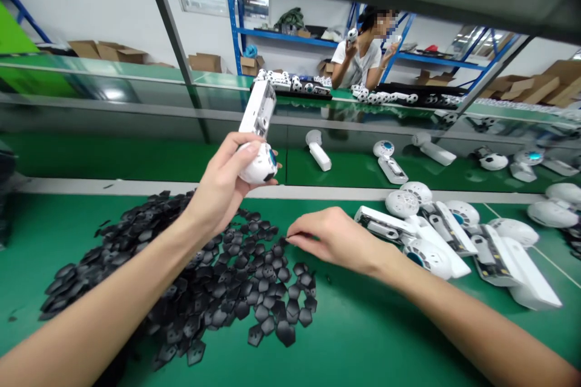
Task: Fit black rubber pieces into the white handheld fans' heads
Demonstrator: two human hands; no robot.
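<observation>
My left hand (227, 178) is wrapped round a white device (258, 163), which has a rounded head with a blue ring and a black patch, and a long body pointing up. Below and around my left forearm spreads a large pile of black pentagonal pieces (227, 278) on the green work surface. At the right edge of that pile, my right hand (333, 236) pinches a small dark piece (288, 238) between thumb and index finger.
Several white devices (436, 224) lie heaped at the right. Others, such as one white device (318, 150), lie on the green strip behind the pale rail (354, 193). Across the glass partition, a person (361, 57) holds a patterned ball-shaped part. Shelves and boxes stand behind.
</observation>
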